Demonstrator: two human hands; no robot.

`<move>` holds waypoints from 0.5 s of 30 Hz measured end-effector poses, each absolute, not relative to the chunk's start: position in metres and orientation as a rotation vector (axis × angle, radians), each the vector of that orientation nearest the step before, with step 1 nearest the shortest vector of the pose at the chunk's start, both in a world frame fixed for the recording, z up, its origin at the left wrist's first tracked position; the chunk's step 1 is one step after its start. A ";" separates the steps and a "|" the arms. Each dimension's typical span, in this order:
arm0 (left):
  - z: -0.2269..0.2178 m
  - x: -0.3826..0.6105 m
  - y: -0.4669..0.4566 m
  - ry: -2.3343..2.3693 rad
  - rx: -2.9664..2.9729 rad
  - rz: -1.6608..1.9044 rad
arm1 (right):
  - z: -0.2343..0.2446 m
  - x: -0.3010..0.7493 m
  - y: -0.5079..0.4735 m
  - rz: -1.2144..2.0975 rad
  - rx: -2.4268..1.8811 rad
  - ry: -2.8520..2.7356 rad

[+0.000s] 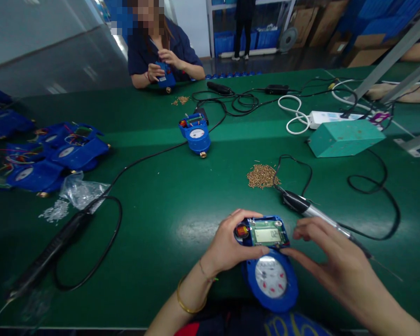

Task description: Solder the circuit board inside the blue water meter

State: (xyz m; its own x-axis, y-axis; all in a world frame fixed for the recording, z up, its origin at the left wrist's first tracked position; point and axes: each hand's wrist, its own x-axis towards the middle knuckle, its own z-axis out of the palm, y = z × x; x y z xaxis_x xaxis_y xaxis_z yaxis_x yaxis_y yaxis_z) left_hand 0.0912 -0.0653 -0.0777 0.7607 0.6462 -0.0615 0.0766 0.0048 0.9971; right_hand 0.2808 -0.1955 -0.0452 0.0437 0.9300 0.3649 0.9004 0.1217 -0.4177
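Observation:
Close to the table's near edge is a blue water meter [271, 275] with its upper housing uncovered. A green circuit board with a lit display [268, 235] shows inside, above the round dial with red pointers. My left hand [227, 242] is closed around the housing's left side, thumb along the board's lower edge. At the right side, my right hand [322, 247] has its thumb tip touching the housing by the board's lower right corner; its fingers are bent and apart from the thumb. Behind that hand lies a silver and black electric screwdriver [313, 212].
Brass screws [262, 176] lie heaped beyond the meter. Another open meter [197, 135] stands mid-table; several more [66, 149] crowd the left, near a plastic bag [84, 190]. A black screwdriver [52, 252], cables, a green box [346, 138] and a power strip [331, 118] are around. Opposite, a co-worker [164, 51] holds a meter.

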 end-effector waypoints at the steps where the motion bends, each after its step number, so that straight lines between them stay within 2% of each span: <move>1: -0.077 0.091 -0.065 0.611 1.520 0.490 | -0.044 0.280 -0.196 0.068 -1.706 -1.824; 15: -0.078 0.091 -0.066 0.621 1.565 0.480 | -0.043 0.270 -0.186 0.213 -1.603 -1.944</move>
